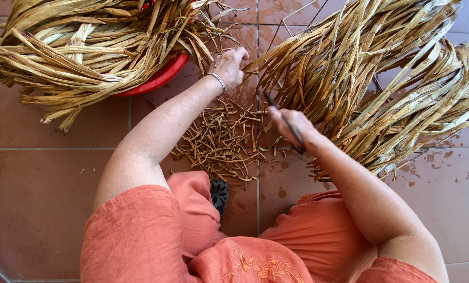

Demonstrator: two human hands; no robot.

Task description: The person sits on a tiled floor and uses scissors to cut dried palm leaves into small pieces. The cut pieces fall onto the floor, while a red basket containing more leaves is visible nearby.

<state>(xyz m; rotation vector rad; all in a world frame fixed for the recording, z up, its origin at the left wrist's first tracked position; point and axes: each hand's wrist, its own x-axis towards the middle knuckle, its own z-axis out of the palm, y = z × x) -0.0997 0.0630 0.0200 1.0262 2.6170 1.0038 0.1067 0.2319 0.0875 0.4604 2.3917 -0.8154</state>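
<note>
A person in an orange garment sits over a terracotta tiled floor, seen from above, working dried, straw-coloured leaf strips. The left hand, a metal bangle at its wrist, reaches to upper centre of the frame, its fingers pinched on the end of one strip at the near edge of the large loose pile that fans across the upper right. The right hand, at centre frame, has its fingers clenched around a thin dark blade-like tool, whose tip points up toward the pile; the hand lies against the pile's lower left edge.

The strips are long, flat and papery, pale tan to golden brown, many curled or split at the ends. A second heap of them fills the upper left, lying over a red basin whose rim shows only along its lower right side. Between the two arms, at centre, a small scatter of short brown trimmings lies on the tiles.

Bare floor opens along the left side and lower left, and at the lower right below the large pile, where dark specks mark the tiles. The gap between the two heaps is narrow, taken up by the left hand. A dark patterned shoe shows by the person's knee at lower centre.
</note>
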